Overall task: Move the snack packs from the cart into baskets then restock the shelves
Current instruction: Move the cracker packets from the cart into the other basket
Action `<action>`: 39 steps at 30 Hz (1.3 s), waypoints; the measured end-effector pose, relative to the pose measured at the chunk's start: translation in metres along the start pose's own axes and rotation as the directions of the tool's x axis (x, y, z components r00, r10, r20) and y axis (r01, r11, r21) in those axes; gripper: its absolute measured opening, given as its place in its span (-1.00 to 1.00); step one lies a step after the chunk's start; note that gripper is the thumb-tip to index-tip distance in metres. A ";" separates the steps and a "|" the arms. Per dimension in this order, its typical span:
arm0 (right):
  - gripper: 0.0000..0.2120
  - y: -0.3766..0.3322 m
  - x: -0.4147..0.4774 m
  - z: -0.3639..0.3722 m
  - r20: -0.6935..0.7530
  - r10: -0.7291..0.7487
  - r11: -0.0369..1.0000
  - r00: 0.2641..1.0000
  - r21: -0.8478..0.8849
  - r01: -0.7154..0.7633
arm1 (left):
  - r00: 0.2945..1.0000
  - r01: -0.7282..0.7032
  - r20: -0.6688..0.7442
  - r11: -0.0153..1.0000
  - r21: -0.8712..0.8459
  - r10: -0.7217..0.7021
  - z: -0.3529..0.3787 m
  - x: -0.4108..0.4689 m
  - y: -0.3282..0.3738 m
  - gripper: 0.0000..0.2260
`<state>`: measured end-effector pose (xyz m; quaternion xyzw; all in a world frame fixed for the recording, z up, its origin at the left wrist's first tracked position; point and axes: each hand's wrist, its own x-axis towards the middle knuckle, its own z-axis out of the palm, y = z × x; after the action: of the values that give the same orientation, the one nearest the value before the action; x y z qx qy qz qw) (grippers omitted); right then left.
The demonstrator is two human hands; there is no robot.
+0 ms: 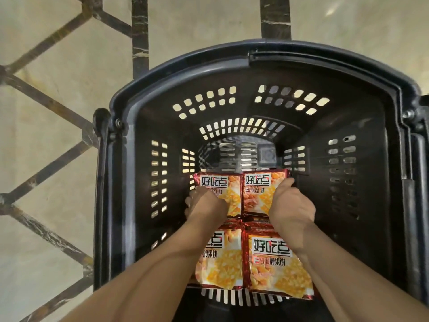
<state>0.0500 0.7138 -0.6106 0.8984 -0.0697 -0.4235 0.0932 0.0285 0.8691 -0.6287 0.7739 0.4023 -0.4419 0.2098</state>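
Head view is showing a tiled floor bearing a dark slotted basket, with four snack packs lying flat in its bottom. Left hand is gripping the far left pack with curled fingers; right hand is gripping the far right pack.

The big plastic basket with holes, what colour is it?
The slotted plastic basket is black, clearest in the head view.

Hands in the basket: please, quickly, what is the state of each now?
Left hand: closed, holding the far left pack at its edge.
Right hand: closed, holding the far right pack at its edge.
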 end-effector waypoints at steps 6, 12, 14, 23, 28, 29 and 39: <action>-0.55 -0.004 0.002 0.006 0.098 0.120 0.934 0.988 0.327 -0.146 | 0.996 -0.016 0.080 0.977 -0.213 0.034 -0.006 -0.002 -0.010 -0.65; -0.51 -0.006 0.017 0.011 0.164 0.136 0.947 0.977 0.269 -0.177 | 0.980 0.061 0.200 0.971 -0.232 -0.013 -0.014 -0.001 -0.002 -0.53; -0.51 -0.010 0.016 0.014 0.140 0.143 0.963 0.980 0.211 -0.171 | 0.983 0.061 0.183 0.979 -0.196 -0.024 -0.012 -0.001 0.000 -0.49; -0.52 -0.006 0.007 0.024 0.211 -0.003 0.914 0.978 0.397 -0.082 | 0.991 -0.096 0.086 0.991 -0.092 0.104 -0.013 -0.015 -0.004 -0.62; -0.59 0.003 -0.006 0.005 0.289 -0.049 0.889 0.956 0.448 -0.090 | 0.947 -0.312 0.092 0.949 0.041 0.307 -0.031 -0.037 -0.011 -0.57; -0.60 0.004 -0.011 -0.002 0.269 -0.066 0.892 0.961 0.448 -0.065 | 0.925 -0.376 0.091 0.919 0.113 0.368 -0.037 -0.045 -0.011 -0.57; -0.34 0.052 -0.150 -0.122 -0.319 -0.401 0.908 0.858 -0.012 0.420 | 0.654 -0.523 0.031 0.422 0.740 0.756 -0.128 -0.196 -0.018 -0.33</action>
<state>0.0474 0.7068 -0.4100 0.9507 0.1267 -0.2827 -0.0155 0.0238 0.8814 -0.3941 0.9439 -0.0979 -0.3154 -0.0076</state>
